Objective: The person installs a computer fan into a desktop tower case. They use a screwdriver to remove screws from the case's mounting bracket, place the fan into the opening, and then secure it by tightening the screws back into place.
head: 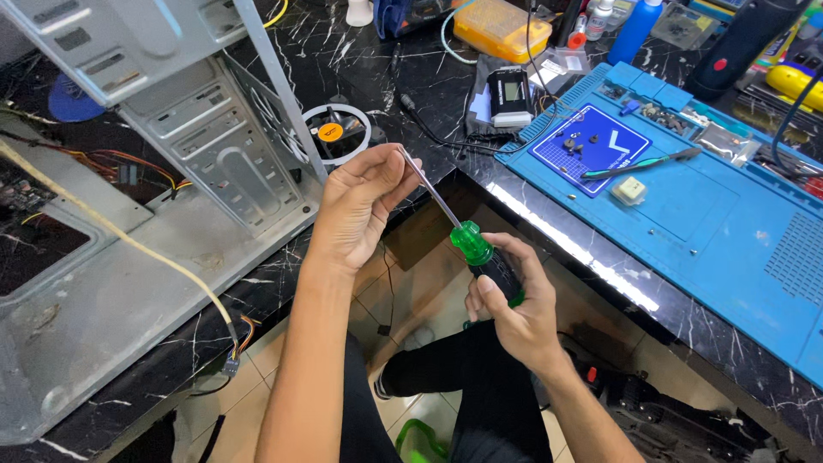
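My right hand (513, 300) grips the green-and-black handle of a screwdriver (473, 245) below the desk edge. Its thin metal shaft slants up to the left. My left hand (360, 201) pinches the shaft's tip between thumb and fingers; anything at the tip is hidden. Just left of that hand lies an open grey metal computer case (180, 206) on the black marble desk (360, 60). A round case fan (336, 133) with an orange centre sits behind my left hand.
A blue work mat (711, 214) covers the desk at right, with small screws (576, 142), tweezers (639, 163) and a small beige part (630, 189). A yellow parts box (501, 27), bottles and a black device (510, 90) stand at the back. Cables (129, 240) hang from the case.
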